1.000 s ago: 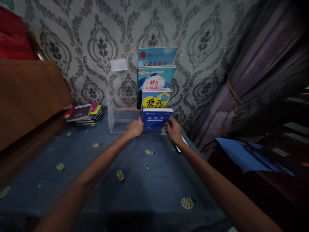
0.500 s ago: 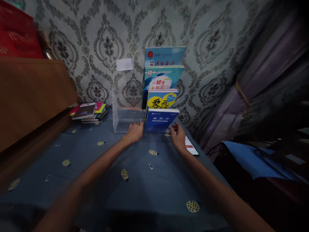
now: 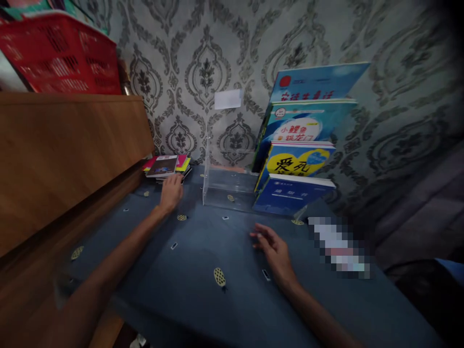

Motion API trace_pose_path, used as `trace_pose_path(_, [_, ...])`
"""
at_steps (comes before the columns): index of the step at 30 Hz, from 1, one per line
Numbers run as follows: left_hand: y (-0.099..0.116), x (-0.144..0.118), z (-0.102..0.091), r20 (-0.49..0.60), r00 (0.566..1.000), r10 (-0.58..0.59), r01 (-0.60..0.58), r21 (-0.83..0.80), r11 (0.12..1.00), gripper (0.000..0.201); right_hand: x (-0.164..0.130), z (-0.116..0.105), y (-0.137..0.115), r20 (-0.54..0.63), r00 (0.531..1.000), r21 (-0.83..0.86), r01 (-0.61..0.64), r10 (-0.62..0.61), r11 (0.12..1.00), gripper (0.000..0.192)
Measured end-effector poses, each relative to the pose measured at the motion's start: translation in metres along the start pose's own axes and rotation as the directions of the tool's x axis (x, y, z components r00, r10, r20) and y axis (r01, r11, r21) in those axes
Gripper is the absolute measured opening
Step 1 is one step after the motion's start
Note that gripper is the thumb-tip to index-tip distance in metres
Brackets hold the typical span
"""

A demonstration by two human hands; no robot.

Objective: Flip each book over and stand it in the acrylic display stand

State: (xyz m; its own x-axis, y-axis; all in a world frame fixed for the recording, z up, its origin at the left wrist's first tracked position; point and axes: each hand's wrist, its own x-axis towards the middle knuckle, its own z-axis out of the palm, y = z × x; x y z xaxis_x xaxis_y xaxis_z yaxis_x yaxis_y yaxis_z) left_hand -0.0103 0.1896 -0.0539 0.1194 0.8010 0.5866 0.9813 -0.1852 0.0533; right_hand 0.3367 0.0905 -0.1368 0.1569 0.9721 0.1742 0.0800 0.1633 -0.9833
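Note:
My left hand (image 3: 171, 193) is at the front right corner of a low stack of small books (image 3: 163, 166), fingers stretched toward it and holding nothing that I can see. Whether the fingertips touch the stack I cannot tell. Over the cloth, my right hand (image 3: 273, 251) hovers with loosely bent fingers apart and nothing in them. Beyond it stands a clear stepped rack (image 3: 228, 195). Its right side bears a dark blue book (image 3: 290, 195) in front, a yellow and blue book (image 3: 297, 159) behind, then taller light blue books (image 3: 319, 116).
A patterned blue cloth (image 3: 188, 275) covers the table. A wooden cabinet (image 3: 72, 154) on the left carries a red basket (image 3: 65, 58). A blurred-out flat object (image 3: 339, 246) lies to the right. Behind is a patterned wall with a white label (image 3: 227, 99).
My left hand has left the rack and moved left to the book stack. My right hand has drawn back from the rack's right side. The view has turned left.

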Motion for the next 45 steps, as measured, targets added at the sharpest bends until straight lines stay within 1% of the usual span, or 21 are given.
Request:
trace_pose_path(2, [-0.028, 0.017, -0.003, 0.014, 0.989, -0.145, 0.143, 0.092, 0.985, 0.050, -0.002, 0.005, -0.001, 0.014, 1.000, -0.025, 0.005, -0.005, 1.000, 0.049])
trace_pose_path(3, [-0.039, 0.025, -0.003, 0.044, 0.980, -0.194, 0.187, 0.128, 0.974, 0.055, -0.002, 0.006, -0.002, 0.022, 1.000, -0.039, 0.011, -0.010, 0.999, 0.048])
trace_pose_path(5, [-0.056, 0.036, -0.002, 0.129, 0.961, -0.246, 0.220, 0.185, 0.958, 0.061, -0.003, 0.006, -0.005, 0.037, 0.999, -0.064, 0.023, -0.020, 0.998, 0.047])
trace_pose_path(7, [-0.067, 0.044, 0.000, 0.221, 0.943, -0.248, 0.199, 0.222, 0.955, 0.062, -0.003, 0.004, -0.008, 0.057, 0.998, -0.091, 0.034, -0.029, 0.995, 0.045])
trace_pose_path(9, [-0.074, 0.049, 0.002, 0.282, 0.932, -0.229, 0.162, 0.241, 0.957, 0.059, -0.004, 0.003, -0.010, 0.079, 0.996, -0.121, 0.050, -0.040, 0.991, 0.043])
trace_pose_path(11, [-0.077, 0.053, 0.002, 0.310, 0.927, -0.210, 0.135, 0.246, 0.960, 0.054, -0.005, 0.003, -0.011, 0.087, 0.995, -0.145, 0.068, -0.056, 0.987, 0.042])
trace_pose_path(14, [-0.079, 0.055, -0.003, 0.315, 0.928, -0.197, 0.119, 0.250, 0.961, 0.051, -0.005, 0.004, -0.010, 0.087, 0.994, -0.158, 0.083, -0.069, 0.984, 0.042])
trace_pose_path(18, [-0.081, 0.051, -0.016, 0.312, 0.925, -0.216, 0.134, 0.264, 0.955, 0.041, -0.005, 0.005, -0.009, 0.110, 0.991, -0.170, 0.092, -0.074, 0.981, 0.042])
trace_pose_path(22, [-0.078, 0.039, -0.028, 0.305, 0.923, -0.235, 0.152, 0.272, 0.950, 0.037, -0.005, 0.004, -0.009, 0.136, 0.987, -0.197, 0.115, -0.089, 0.974, 0.041])
trace_pose_path(26, [-0.065, 0.014, -0.037, 0.300, 0.926, -0.227, 0.144, 0.274, 0.951, 0.036, -0.005, 0.004, -0.006, 0.151, 0.982, -0.241, 0.149, -0.114, 0.959, 0.042])
trace_pose_path(30, [-0.049, -0.023, -0.043, 0.310, 0.930, -0.197, 0.117, 0.259, 0.959, 0.039, -0.004, 0.004, -0.004, 0.157, 0.978, -0.249, 0.174, -0.138, 0.953, 0.040])
trace_pose_path(34, [-0.039, -0.067, -0.044, 0.324, 0.936, -0.137, 0.082, 0.178, 0.981, 0.039, -0.005, 0.004, -0.003, 0.181, 0.974, -0.260, 0.179, -0.134, 0.949, 0.038])
trace_pose_path(38, [-0.035, -0.102, -0.045, 0.403, 0.913, -0.058, 0.019, 0.100, 0.995, 0.036, -0.005, 0.004, -0.003, 0.187, 0.974, -0.280, 0.179, -0.129, 0.943, 0.036])
trace_pose_path(40, [-0.037, -0.110, -0.046, 0.432, 0.902, -0.010, -0.015, 0.055, 0.998, 0.034, -0.006, 0.004, -0.003, 0.189, 0.974, -0.288, 0.175, -0.123, 0.941, 0.036])
trace_pose_path(42, [-0.042, -0.109, -0.046, 0.440, 0.898, 0.013, -0.014, -0.002, 1.000, 0.034, -0.006, 0.004, -0.003, 0.198, 0.973, -0.298, 0.175, -0.119, 0.938, 0.035])
trace_pose_path(43, [-0.047, -0.105, -0.045, 0.437, 0.899, 0.000, 0.011, -0.023, 1.000, 0.036, -0.006, 0.004, -0.004, 0.203, 0.972, -0.302, 0.175, -0.116, 0.937, 0.035])
trace_pose_path(45, [-0.058, -0.093, -0.039, 0.426, 0.902, -0.068, 0.092, -0.037, 0.995, 0.038, -0.007, 0.004, -0.004, 0.211, 0.971, -0.306, 0.173, -0.110, 0.936, 0.035])
